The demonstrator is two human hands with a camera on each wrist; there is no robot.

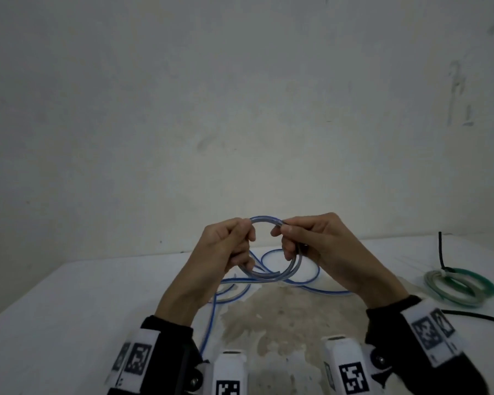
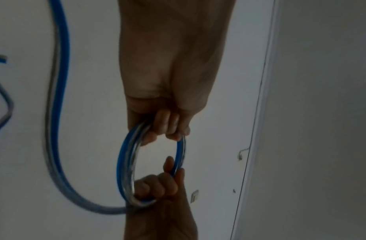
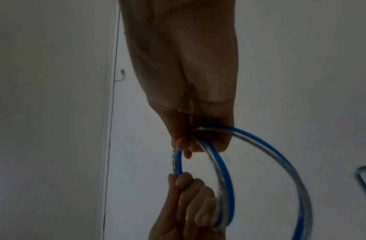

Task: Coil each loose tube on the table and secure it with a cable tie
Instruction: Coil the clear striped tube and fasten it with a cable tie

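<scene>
A clear tube with a blue stripe [image 1: 265,218] is wound into a small ring held up above the table. My left hand [image 1: 229,244] grips the ring's left side, fingers curled round the strands [image 2: 127,162]. My right hand [image 1: 308,240] grips the right side, thumb and fingers pinching the tube [image 3: 217,162]. The rest of the tube [image 1: 268,283] trails in loose loops on the white table [image 1: 69,303] below. In the left wrist view my left hand [image 2: 167,126] is above and the right hand [image 2: 159,186] below.
A green and clear coil [image 1: 459,285], tied, lies at the table's right side. A black cable [image 1: 479,316] runs along the right edge, and thin white cable ties [image 1: 414,262] lie behind. A bare wall [image 1: 240,109] stands behind the table.
</scene>
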